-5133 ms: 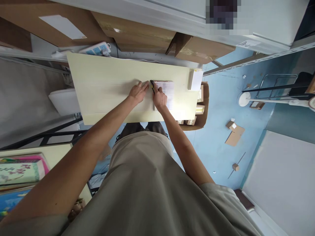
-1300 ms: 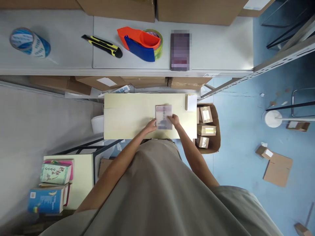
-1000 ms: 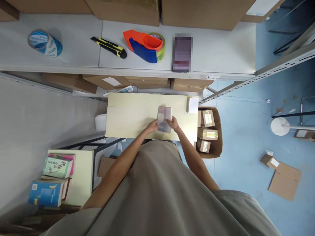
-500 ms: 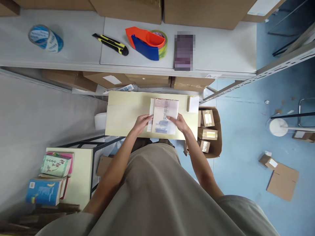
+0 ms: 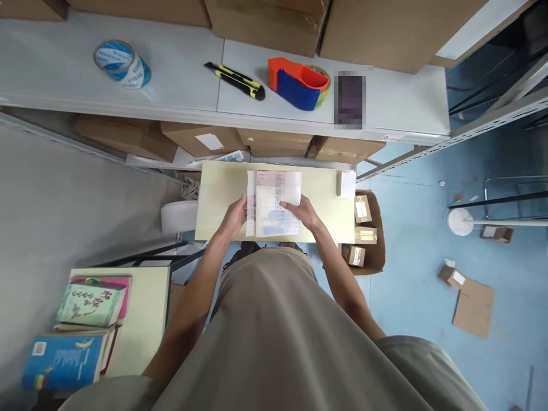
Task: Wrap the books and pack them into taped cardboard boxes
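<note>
A pale book in a thin translucent wrapper lies tilted slightly over the small cream table, with a narrow strip of the wrapper sticking out on its left side. My right hand grips the book's right edge, thumb on top of the cover and fingers underneath. At the left side, my left hand is beside the wrapper's strip, thumb raised off it and fingers extended; the fingertips are partly hidden at the edge. A stack of white cards or paper sits at the table's right end.
On the shelf ahead are a blue tape roll, a yellow-black box cutter, an orange-blue tape dispenser and a blurred dark item. A carton of small boxes stands right. Books lie on a side table.
My left hand has let go of the wrapper's strip and shifted slightly left. My right hand keeps its grip on the book. The camera view has turned a little.
</note>
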`<act>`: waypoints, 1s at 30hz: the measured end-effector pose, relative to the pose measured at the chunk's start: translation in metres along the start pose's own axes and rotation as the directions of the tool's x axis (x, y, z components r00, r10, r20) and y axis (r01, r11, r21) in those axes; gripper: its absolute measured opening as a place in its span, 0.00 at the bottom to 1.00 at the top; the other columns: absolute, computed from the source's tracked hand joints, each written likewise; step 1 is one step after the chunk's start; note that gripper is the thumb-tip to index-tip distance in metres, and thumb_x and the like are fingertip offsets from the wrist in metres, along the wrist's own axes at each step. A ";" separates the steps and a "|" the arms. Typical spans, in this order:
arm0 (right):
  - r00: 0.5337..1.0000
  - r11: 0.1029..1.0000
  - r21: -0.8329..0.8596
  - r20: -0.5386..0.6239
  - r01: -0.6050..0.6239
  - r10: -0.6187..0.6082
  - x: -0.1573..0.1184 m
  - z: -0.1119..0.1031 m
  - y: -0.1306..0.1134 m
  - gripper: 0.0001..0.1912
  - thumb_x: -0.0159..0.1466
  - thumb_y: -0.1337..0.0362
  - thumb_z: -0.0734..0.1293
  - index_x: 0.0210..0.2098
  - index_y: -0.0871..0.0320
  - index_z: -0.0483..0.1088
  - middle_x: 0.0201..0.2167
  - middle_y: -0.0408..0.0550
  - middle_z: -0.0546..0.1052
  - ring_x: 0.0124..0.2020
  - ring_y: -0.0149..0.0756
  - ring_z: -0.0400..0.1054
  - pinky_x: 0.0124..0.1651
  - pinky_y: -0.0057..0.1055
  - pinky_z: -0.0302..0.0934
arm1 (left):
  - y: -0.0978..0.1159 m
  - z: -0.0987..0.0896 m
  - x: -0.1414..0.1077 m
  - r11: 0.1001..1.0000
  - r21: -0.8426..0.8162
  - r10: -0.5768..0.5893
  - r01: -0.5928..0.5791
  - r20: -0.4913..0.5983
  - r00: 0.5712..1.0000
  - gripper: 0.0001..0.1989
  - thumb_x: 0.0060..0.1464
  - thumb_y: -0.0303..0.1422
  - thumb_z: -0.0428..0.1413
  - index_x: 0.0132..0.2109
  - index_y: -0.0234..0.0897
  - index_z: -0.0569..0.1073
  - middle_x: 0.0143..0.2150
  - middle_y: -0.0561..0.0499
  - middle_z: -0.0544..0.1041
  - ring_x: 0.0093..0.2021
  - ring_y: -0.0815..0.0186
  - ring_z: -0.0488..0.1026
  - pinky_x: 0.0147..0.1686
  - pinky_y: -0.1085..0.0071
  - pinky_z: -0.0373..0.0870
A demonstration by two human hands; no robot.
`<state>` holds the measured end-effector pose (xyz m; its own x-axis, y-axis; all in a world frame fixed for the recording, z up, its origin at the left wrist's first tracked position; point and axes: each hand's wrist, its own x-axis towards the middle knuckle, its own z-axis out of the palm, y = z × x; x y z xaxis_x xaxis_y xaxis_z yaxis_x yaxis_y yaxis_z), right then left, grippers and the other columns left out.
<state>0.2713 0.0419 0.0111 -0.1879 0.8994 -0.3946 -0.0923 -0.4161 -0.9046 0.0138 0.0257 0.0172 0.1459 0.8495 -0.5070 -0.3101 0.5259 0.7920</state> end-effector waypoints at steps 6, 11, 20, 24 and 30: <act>1.000 0.999 -0.045 -0.027 -0.010 0.008 0.006 0.086 0.001 0.36 0.51 0.45 0.84 0.52 0.58 0.78 0.51 0.54 0.85 0.52 0.54 0.80 0.56 0.48 0.76 | 0.013 -0.078 -0.017 0.999 -0.043 -0.004 0.008 0.079 0.997 0.32 0.45 0.55 0.74 0.45 0.32 0.84 0.43 0.40 0.87 0.54 0.45 0.82 0.51 0.57 0.78; 0.997 0.993 -0.114 -0.067 -0.032 0.024 0.016 0.153 0.009 0.36 0.50 0.46 0.84 0.51 0.58 0.77 0.51 0.56 0.85 0.52 0.54 0.80 0.54 0.47 0.76 | 0.021 -0.140 -0.028 0.999 0.033 0.007 -0.009 0.065 0.998 0.32 0.44 0.55 0.75 0.46 0.32 0.85 0.44 0.41 0.86 0.51 0.48 0.82 0.51 0.60 0.77; 0.985 0.966 -0.255 -0.174 -0.048 0.003 0.047 0.212 0.044 0.31 0.55 0.47 0.81 0.51 0.56 0.74 0.50 0.55 0.84 0.50 0.51 0.79 0.49 0.43 0.76 | 0.011 -0.213 -0.010 0.987 0.153 0.057 -0.042 -0.098 0.994 0.32 0.39 0.57 0.74 0.42 0.34 0.84 0.38 0.46 0.83 0.38 0.59 0.77 0.40 0.67 0.71; 0.969 0.974 -0.178 -0.226 -0.139 0.097 0.069 0.225 0.071 0.28 0.57 0.53 0.79 0.52 0.56 0.72 0.46 0.54 0.85 0.45 0.47 0.79 0.49 0.42 0.76 | -0.001 -0.235 0.018 0.954 0.299 0.068 -0.010 -0.184 0.981 0.27 0.41 0.57 0.69 0.35 0.37 0.79 0.32 0.51 0.78 0.35 0.62 0.72 0.36 0.70 0.65; 0.936 0.952 -0.187 -0.303 -0.242 0.178 0.122 0.248 0.089 0.20 0.55 0.59 0.78 0.45 0.56 0.75 0.37 0.48 0.85 0.40 0.42 0.79 0.51 0.43 0.76 | 0.003 -0.255 0.060 0.898 0.435 0.047 0.063 -0.237 0.970 0.16 0.45 0.43 0.64 0.23 0.41 0.68 0.21 0.55 0.65 0.30 0.63 0.65 0.33 0.69 0.58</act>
<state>-0.0028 0.0815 -0.0780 0.1042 0.8082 -0.5796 0.1401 -0.5889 -0.7960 -0.2176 0.0677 -0.0977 -0.0959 0.8388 -0.5359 0.1390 0.5444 0.8273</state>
